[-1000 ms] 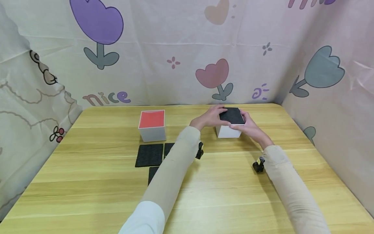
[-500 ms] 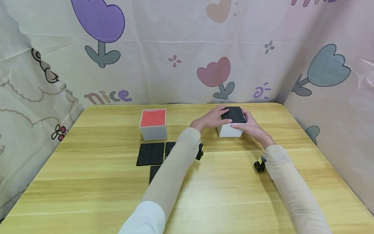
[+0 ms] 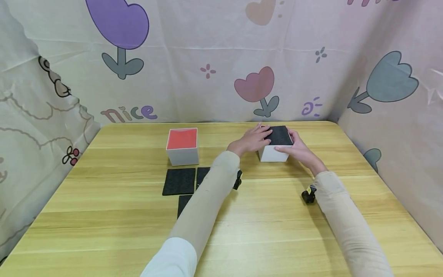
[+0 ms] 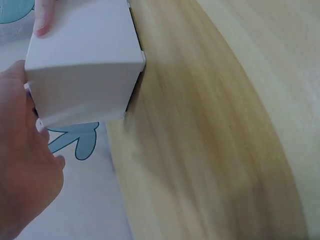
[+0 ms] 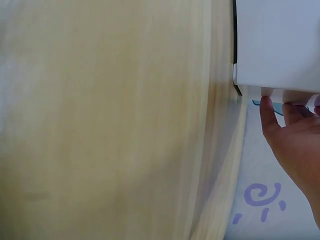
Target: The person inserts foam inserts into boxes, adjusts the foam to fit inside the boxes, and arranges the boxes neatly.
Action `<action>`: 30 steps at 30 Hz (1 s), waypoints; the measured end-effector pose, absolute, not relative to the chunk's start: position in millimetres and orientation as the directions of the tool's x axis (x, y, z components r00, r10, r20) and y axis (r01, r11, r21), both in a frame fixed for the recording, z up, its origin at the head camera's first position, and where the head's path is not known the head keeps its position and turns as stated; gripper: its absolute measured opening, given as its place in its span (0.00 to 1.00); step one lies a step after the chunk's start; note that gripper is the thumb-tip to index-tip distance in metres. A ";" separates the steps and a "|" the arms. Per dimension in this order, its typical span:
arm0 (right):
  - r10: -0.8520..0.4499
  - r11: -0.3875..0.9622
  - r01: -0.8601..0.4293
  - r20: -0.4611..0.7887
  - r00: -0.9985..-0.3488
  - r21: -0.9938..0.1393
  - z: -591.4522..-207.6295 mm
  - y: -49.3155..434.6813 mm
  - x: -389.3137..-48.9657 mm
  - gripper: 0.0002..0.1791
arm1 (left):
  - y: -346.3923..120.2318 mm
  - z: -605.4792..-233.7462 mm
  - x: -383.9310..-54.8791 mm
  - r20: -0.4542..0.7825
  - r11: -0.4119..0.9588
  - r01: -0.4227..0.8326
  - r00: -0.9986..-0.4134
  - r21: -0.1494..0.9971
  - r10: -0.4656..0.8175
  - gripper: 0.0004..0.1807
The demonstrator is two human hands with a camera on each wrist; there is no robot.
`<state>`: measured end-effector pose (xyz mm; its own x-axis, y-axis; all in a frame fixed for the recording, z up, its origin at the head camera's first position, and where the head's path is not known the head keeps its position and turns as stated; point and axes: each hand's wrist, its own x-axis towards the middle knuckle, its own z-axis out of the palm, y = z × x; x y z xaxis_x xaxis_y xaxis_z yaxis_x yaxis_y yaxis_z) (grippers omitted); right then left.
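A white box (image 3: 273,154) stands toward the back right of the table, with a black felt-like square (image 3: 280,135) across its top. My left hand (image 3: 250,140) rests its extended fingers on the left part of this square. From the right, my right hand (image 3: 302,152) holds the box, thumb along the front upper edge and fingers around the far right side. The left wrist view shows the box's white sides (image 4: 82,92) beside my left hand (image 4: 25,165). In the right wrist view, fingertips of my right hand (image 5: 295,135) touch the box wall (image 5: 280,40).
Left of centre stands a second white box (image 3: 183,157) with a red top surface (image 3: 182,139). Black squares lie in front of it, one whole (image 3: 179,181) and two (image 3: 202,175) (image 3: 184,204) partly behind my left sleeve. A patterned cloth (image 3: 180,77) hangs behind the table (image 3: 104,215).
My left hand's fingers have shifted slightly, with the thumb drawn in from the square's front edge. The right hand keeps its hold. The whole head view has shifted slightly.
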<state>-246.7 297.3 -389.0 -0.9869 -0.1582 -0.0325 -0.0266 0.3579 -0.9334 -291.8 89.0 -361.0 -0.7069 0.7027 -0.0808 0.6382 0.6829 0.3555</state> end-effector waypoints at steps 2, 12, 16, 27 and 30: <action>-0.162 0.360 -0.025 -0.036 -0.986 -0.933 -389.1 297.5 -246.9 0.51 | 90.0 -358.6 -290.7 -0.094 0.704 0.639 -0.716 0.309 0.691 0.29; -0.193 0.312 -0.041 -0.021 -0.981 -0.949 -390.1 298.9 -246.1 0.47 | 115.1 -343.6 -268.7 -0.057 0.654 0.735 -0.656 0.176 0.753 0.27; -0.209 0.304 -0.063 -0.002 -0.978 -0.951 -389.6 300.4 -245.5 0.46 | 126.3 -345.2 -258.2 -0.084 0.594 0.786 -0.589 0.172 0.804 0.30; -0.205 0.280 -0.067 0.008 -0.979 -0.958 -390.3 298.8 -245.2 0.47 | 129.2 -346.7 -251.7 -0.089 0.602 0.792 -0.596 0.104 0.798 0.31; -0.205 0.276 -0.062 0.004 -0.979 -0.959 -390.2 298.7 -245.2 0.47 | 129.8 -346.0 -252.3 -0.101 0.604 0.790 -0.596 0.105 0.797 0.31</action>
<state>-245.2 298.7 -390.2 -0.9789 -0.2045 0.0042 -0.0617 0.2757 -0.9593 -252.3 129.8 -346.0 -0.5956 0.7969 -0.1009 0.7902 0.6038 0.1045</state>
